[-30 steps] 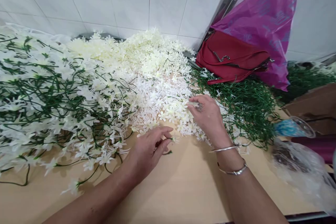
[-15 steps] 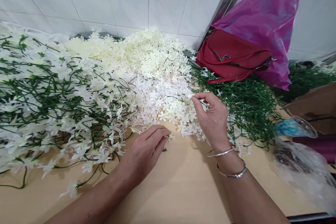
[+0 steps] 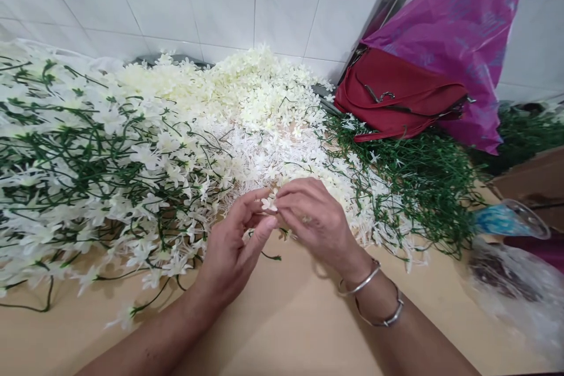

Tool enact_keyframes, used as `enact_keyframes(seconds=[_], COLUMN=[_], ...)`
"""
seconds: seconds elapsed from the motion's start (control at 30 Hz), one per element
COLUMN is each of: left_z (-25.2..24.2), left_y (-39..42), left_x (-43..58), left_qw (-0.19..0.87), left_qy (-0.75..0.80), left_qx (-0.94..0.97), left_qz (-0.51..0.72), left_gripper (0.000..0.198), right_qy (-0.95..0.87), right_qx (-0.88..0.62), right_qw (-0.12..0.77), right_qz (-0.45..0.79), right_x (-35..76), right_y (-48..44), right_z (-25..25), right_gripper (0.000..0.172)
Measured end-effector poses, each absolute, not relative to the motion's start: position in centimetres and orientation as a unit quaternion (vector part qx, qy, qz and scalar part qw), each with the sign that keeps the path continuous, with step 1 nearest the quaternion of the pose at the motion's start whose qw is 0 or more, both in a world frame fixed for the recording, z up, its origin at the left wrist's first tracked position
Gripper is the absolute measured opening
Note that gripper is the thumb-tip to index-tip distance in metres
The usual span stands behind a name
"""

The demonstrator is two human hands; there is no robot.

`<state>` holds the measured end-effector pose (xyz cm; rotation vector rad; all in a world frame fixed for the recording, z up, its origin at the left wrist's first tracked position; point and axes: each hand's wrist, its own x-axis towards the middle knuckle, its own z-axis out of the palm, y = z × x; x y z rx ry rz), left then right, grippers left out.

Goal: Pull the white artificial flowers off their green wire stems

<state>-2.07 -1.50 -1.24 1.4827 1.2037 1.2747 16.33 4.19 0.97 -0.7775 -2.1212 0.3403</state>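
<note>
Both my hands meet over the table in front of the flower heap. A small white artificial flower is between their fingertips. My left hand is curled, its thumb and forefinger closing on the flower from the left. From the right, my right hand, with two silver bangles at the wrist, pinches at the petals. A thin green stem shows just below the hands; whether it joins the flower is hidden. Behind lie loose cream blossoms and thin white flower pieces.
Long-stemmed white flowers fill the left side. Green stems are piled at right, below a red handbag and a purple plastic bag. A blue-patterned cup and a clear plastic bag lie at far right.
My right hand has come left and down from the blossom pile to my left hand. My left hand has turned upward, and a white flower now shows between the fingertips.
</note>
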Motion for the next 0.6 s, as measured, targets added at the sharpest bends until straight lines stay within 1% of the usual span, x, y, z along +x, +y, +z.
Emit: enact_keyframes(seconds=[0.07, 0.13, 0.2, 0.3, 0.33, 0.4, 0.47, 0.6], left_z=[-0.7, -0.4, -0.4, -0.6, -0.7, -0.8, -0.8, -1.0], left_y=[-1.2, -0.9, -0.6, -0.3, -0.3, -0.3, -0.3, -0.3], left_x=[-2.1, -2.0, -1.9, -1.9, -1.9, -2.0, -2.1, -2.3], left_qw=[0.473, 0.505, 0.516, 0.524, 0.527, 0.532, 0.534, 0.527], left_qy=[0.469, 0.462, 0.458, 0.461, 0.462, 0.458, 0.449, 0.437], left_qx=[0.522, 0.471, 0.439, 0.401, 0.395, 0.396, 0.397, 0.399], left_qz=[0.532, 0.556, 0.575, 0.593, 0.594, 0.592, 0.596, 0.61], left_gripper=[0.028, 0.026, 0.029, 0.041, 0.041, 0.036, 0.028, 0.018], right_qy=[-0.864, -0.868, -0.853, -0.808, -0.793, -0.772, -0.772, -0.817], right_qx=[-0.284, -0.281, -0.303, -0.367, -0.388, -0.419, -0.434, -0.432], right_qw=[0.402, 0.398, 0.414, 0.453, 0.464, 0.473, 0.46, 0.377], right_qz=[0.107, 0.098, 0.095, 0.08, 0.074, 0.067, 0.066, 0.061], right_x=[16.0, 16.1, 16.3, 16.9, 17.0, 17.3, 17.3, 16.3], right_y=[4.1, 4.1, 4.4, 4.8, 4.9, 5.2, 5.3, 5.5], right_z=[0.8, 0.8, 0.9, 1.0, 1.0, 1.0, 1.1, 1.6], right_gripper=[0.016, 0.017, 0.017, 0.017, 0.016, 0.014, 0.013, 0.011])
